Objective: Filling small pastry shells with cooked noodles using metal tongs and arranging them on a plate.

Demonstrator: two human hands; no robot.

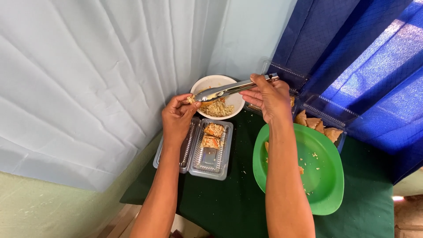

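1. Right hand closed around tongs; tips nearly shut at a food piece pinched in left hand fingers, above the bowl. A loose pinch could drop it.
2. Crumbly piece may shed onto the counter.
3. Open tray sits below left hand; a forearm bump could shift it.

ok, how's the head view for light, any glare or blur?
Head view: strong daylight washes out the blue curtain top right; glare streaks on the metal tongs in the right hand; shine on the clear plastic container. Left hand and white bowl sharp. Wide-angle bend toward the edges.
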